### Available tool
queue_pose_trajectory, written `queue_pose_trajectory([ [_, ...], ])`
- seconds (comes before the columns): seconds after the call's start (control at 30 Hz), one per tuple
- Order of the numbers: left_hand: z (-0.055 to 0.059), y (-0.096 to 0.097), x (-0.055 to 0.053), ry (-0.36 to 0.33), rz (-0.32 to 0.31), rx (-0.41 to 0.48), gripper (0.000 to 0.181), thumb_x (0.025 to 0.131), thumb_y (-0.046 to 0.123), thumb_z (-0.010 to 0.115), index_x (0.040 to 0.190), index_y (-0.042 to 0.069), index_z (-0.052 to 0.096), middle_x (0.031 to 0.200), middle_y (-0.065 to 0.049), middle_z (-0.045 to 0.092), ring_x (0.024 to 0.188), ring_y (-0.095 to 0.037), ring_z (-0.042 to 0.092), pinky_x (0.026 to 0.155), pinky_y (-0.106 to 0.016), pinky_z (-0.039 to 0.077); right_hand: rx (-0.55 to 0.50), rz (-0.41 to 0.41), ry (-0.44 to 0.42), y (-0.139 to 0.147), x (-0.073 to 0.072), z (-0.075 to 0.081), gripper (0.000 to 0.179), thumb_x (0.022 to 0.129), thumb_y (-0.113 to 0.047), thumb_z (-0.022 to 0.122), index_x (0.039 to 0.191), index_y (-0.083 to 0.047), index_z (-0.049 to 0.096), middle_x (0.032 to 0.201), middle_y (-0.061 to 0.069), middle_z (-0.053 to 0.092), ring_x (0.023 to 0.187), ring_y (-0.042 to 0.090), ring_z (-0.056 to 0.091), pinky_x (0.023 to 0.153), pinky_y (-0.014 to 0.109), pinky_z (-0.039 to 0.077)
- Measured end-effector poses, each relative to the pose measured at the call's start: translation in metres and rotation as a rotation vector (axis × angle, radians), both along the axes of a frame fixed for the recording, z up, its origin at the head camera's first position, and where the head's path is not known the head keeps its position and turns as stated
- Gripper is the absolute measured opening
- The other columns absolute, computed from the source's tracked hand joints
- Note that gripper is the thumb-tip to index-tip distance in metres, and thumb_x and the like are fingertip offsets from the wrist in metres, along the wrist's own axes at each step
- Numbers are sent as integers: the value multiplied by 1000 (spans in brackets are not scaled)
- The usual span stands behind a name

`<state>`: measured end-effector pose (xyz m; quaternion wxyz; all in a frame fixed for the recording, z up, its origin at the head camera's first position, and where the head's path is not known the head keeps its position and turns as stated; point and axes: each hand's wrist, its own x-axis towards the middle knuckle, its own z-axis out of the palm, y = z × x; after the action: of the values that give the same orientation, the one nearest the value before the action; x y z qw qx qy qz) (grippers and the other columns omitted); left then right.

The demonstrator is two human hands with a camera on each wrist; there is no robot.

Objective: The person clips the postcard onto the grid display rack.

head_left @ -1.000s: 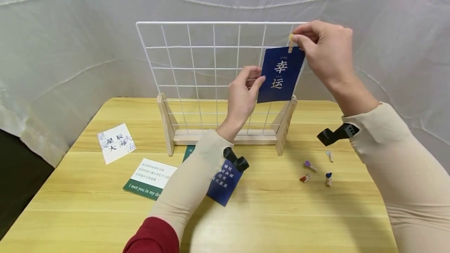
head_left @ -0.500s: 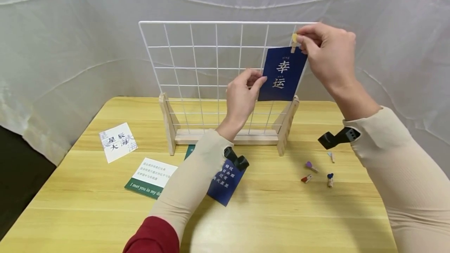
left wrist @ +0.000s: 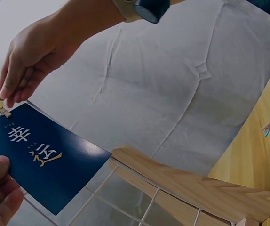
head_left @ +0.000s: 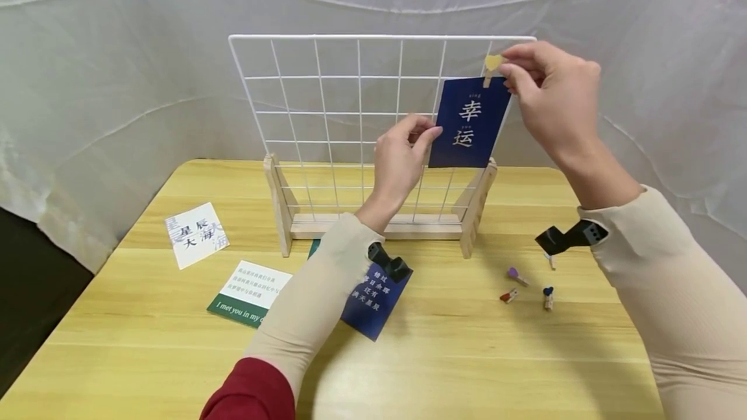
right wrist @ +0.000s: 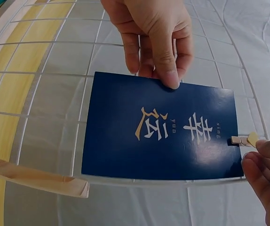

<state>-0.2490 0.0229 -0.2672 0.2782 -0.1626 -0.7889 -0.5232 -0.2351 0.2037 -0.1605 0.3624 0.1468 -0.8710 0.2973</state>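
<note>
A dark blue card [head_left: 469,122] with white and gold characters hangs against the upper right of the white wire grid [head_left: 358,76]. At its top edge sits a small wooden clothespin [head_left: 487,76] with a yellow heart [right wrist: 252,139]. My left hand [head_left: 403,157] pinches the card's left edge between thumb and fingers. My right hand [head_left: 554,93] is at the heart's right side, its bent fingertips close to or touching the heart's edge, with the whole heart showing. Behind the card, the grid wires are hidden.
Wooden feet [head_left: 477,209] hold the grid on the table [head_left: 467,368]. To the left lie a white card [head_left: 197,235] and a green-and-white card [head_left: 248,293]; another blue card [head_left: 376,300] lies partly under my left forearm. Several clothespins, including a red one [head_left: 508,295], lie right.
My right hand has slid slightly right off the clothespin, uncovering the yellow heart. The card and clothespin stay at the grid. My left hand keeps its pinch on the card.
</note>
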Motion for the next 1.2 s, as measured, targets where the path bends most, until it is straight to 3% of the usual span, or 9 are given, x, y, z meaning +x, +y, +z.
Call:
queue_pose_trajectory([
  [0.17, 3, -1, 0, -26, 5, -13, 17, 95, 25, 65, 97, 8, 70, 80, 0, 67, 71, -9, 60, 60, -18, 47, -1, 19, 61, 6, 6, -3, 24, 97, -19, 63, 108, 0, 73, 95, 11, 74, 68, -14, 52, 66, 8, 42],
  [0.37, 2, -4, 0, -4, 33, -39, 18, 94, 28, 66, 95, 11, 70, 79, 3, 67, 70, -6, 61, 60, -19, 46, 18, 37, 54, 11, 13, -12, 27, 97, -23, 63, 110, -1, 73, 94, 10, 74, 68, -12, 52, 64, 10, 41],
  [0.6, -2, -9, 2, 31, 12, -40, 18, 93, 28, 67, 94, 11, 71, 82, 3, 68, 73, -6, 62, 63, -19, 48, 12, 65, 39, 15, 20, -22, 27, 96, -23, 65, 110, -2, 72, 91, 9, 73, 70, -9, 55, 66, 9, 42],
  [0.8, -2, -17, 7, 14, -10, -47, 17, 92, 27, 69, 93, 10, 70, 85, 2, 70, 75, -7, 63, 65, -18, 50, 32, 86, 31, 17, 25, -27, 26, 95, -22, 65, 110, -2, 72, 92, 8, 73, 71, -12, 55, 68, 7, 43],
  [1.0, 0, -27, 13, -36, -76, -69, 18, 92, 27, 68, 95, 10, 70, 89, 0, 71, 79, -8, 64, 69, -20, 51, 72, 113, 40, 24, 29, -39, 21, 94, -18, 68, 106, -2, 73, 94, 8, 74, 73, -17, 53, 68, 6, 42],
  [1.2, 0, -39, 18, -83, -160, -116, 18, 92, 29, 69, 96, 12, 70, 84, 4, 69, 72, -6, 62, 64, -23, 50, 91, 130, 10, 33, 34, -51, 19, 93, -15, 69, 105, -2, 74, 95, 10, 74, 75, -19, 52, 69, 5, 42],
])
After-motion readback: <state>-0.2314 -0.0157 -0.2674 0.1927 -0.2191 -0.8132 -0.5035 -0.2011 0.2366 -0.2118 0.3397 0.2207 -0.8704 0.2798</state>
